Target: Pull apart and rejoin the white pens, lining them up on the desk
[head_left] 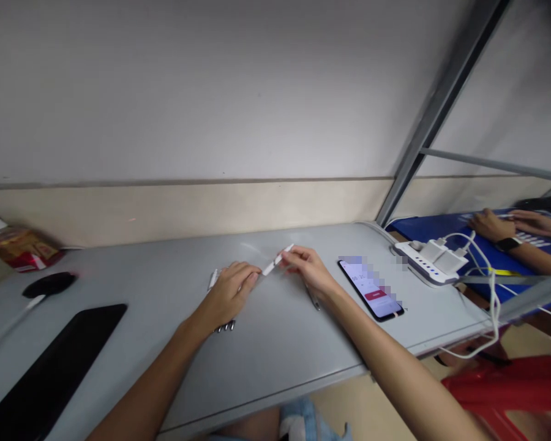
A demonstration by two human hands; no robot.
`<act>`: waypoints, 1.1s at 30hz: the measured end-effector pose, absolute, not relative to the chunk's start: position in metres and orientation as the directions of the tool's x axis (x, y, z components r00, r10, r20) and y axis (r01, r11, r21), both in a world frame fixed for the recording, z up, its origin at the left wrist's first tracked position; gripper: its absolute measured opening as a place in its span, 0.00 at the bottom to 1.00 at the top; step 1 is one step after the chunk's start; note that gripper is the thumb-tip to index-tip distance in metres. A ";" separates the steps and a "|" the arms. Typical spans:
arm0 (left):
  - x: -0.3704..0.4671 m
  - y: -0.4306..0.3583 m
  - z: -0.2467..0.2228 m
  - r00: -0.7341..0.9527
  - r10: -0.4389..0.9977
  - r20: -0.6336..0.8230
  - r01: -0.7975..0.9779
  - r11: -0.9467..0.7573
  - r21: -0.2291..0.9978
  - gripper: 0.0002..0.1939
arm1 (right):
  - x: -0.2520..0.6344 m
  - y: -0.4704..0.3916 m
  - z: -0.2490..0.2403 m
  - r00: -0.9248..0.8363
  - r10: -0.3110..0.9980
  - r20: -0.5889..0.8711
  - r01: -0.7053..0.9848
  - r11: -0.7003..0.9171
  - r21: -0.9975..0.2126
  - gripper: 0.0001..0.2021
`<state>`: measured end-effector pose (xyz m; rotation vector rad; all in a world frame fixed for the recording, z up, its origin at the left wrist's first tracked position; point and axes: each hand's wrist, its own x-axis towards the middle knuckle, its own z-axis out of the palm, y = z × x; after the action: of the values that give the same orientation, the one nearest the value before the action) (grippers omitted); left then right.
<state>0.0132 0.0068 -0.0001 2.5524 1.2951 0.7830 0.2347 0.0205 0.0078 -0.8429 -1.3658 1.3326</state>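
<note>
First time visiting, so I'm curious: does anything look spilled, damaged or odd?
Nothing looks spilled or damaged. Only the white cable looks untidy, its loop drooping below the edge of the desk near the power strip.

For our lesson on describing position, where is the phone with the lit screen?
In the head view, the phone lies right of centre on the grey table, between the person's right hand and the white power strip.

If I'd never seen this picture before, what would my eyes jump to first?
Probably the slim white stick in the middle, pinched by the person's bare right hand over the smooth grey tabletop. Next, perhaps, the black-edged rectangular phone with its glowing screen, lying to the right of that hand. The bright red plastic stool in the bottom right corner stands out too.
</note>
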 end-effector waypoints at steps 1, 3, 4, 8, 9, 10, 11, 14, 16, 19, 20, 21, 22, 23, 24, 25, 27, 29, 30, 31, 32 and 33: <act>0.012 0.007 0.001 0.491 0.788 0.371 0.702 -0.610 0.368 0.16 | 0.236 0.022 0.008 -0.205 0.965 0.166 -0.290 0.103 -0.951 0.14; 0.008 0.010 0.000 0.442 0.811 0.382 0.758 -0.566 0.325 0.15 | 0.240 0.025 0.009 -0.163 0.981 0.109 -0.502 0.013 -0.865 0.14; 0.005 0.013 -0.001 0.382 0.832 0.401 0.810 -0.511 0.287 0.14 | 0.243 0.026 0.010 -0.163 0.983 0.078 -0.570 -0.029 -0.821 0.13; -0.005 0.020 -0.006 0.265 0.882 0.390 0.931 -0.338 0.133 0.10 | 0.254 0.029 0.010 -0.191 0.978 0.089 -0.691 -0.069 -0.719 0.14; -0.006 0.021 -0.006 0.260 0.886 0.384 0.938 -0.327 0.119 0.09 | 0.255 0.029 0.010 -0.192 0.976 0.099 -0.699 -0.065 -0.712 0.15; -0.006 0.021 -0.007 0.259 0.888 0.380 0.940 -0.322 0.113 0.09 | 0.256 0.029 0.010 -0.193 0.976 0.102 -0.699 -0.063 -0.713 0.16; -0.006 0.021 -0.008 0.260 0.889 0.376 0.940 -0.322 0.111 0.08 | 0.256 0.028 0.010 -0.194 0.976 0.099 -0.692 -0.065 -0.719 0.16; -0.004 0.020 -0.010 0.279 0.890 0.361 0.933 -0.340 0.118 0.08 | 0.256 0.028 0.011 -0.196 0.977 0.083 -0.666 -0.071 -0.742 0.15; -0.002 0.019 -0.012 0.293 0.887 0.356 0.926 -0.356 0.126 0.07 | 0.256 0.028 0.011 -0.181 0.979 0.088 -0.659 -0.054 -0.750 0.16; 0.001 0.018 -0.013 0.309 0.881 0.359 0.917 -0.376 0.135 0.07 | 0.256 0.029 0.010 -0.181 0.978 0.099 -0.647 -0.043 -0.761 0.17; 0.001 0.017 -0.014 0.315 0.879 0.359 0.913 -0.384 0.139 0.07 | 0.256 0.030 0.010 -0.190 0.977 0.099 -0.646 -0.049 -0.762 0.17; 0.002 0.017 -0.014 0.322 0.876 0.358 0.909 -0.392 0.143 0.07 | 0.256 0.030 0.009 -0.202 0.974 0.101 -0.648 -0.055 -0.760 0.17; 0.003 0.016 -0.015 0.328 0.874 0.359 0.904 -0.400 0.148 0.07 | 0.256 0.030 0.009 -0.212 0.972 0.104 -0.650 -0.061 -0.758 0.17; 0.003 0.016 -0.015 0.333 0.871 0.360 0.901 -0.407 0.151 0.07 | 0.256 0.031 0.009 -0.218 0.970 0.108 -0.650 -0.062 -0.758 0.17; 0.003 0.015 -0.016 0.337 0.869 0.363 0.898 -0.412 0.155 0.07 | 0.256 0.031 0.009 -0.220 0.969 0.111 -0.647 -0.060 -0.760 0.18; 0.004 0.015 -0.016 0.339 0.867 0.365 0.895 -0.417 0.160 0.07 | 0.256 0.031 0.009 -0.219 0.969 0.111 -0.640 -0.056 -0.766 0.19; 0.004 0.015 -0.017 0.341 0.865 0.368 0.890 -0.423 0.171 0.06 | 0.256 0.030 0.009 -0.215 0.971 0.104 -0.621 -0.054 -0.782 0.19; 0.005 0.015 -0.017 0.342 0.865 0.367 0.884 -0.428 0.186 0.06 | 0.256 0.030 0.009 -0.218 0.971 0.097 -0.609 -0.058 -0.791 0.17; 0.005 0.014 -0.017 0.342 0.866 0.365 0.882 -0.430 0.192 0.06 | 0.256 0.031 0.009 -0.222 0.970 0.095 -0.606 -0.062 -0.793 0.17; 0.006 0.014 -0.016 0.342 0.867 0.363 0.882 -0.429 0.195 0.06 | 0.256 0.031 0.009 -0.225 0.970 0.093 -0.604 -0.064 -0.794 0.16; 0.006 0.014 -0.015 0.342 0.868 0.361 0.882 -0.429 0.196 0.06 | 0.256 0.031 0.009 -0.224 0.970 0.093 -0.604 -0.064 -0.795 0.16; 0.007 0.013 -0.015 0.344 0.868 0.358 0.882 -0.430 0.195 0.06 | 0.256 0.031 0.008 -0.223 0.970 0.096 -0.605 -0.061 -0.794 0.17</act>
<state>0.0065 0.0131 -0.0148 2.6015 1.6944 0.6599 0.2561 0.0313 0.0084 -0.5713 -0.8785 1.6082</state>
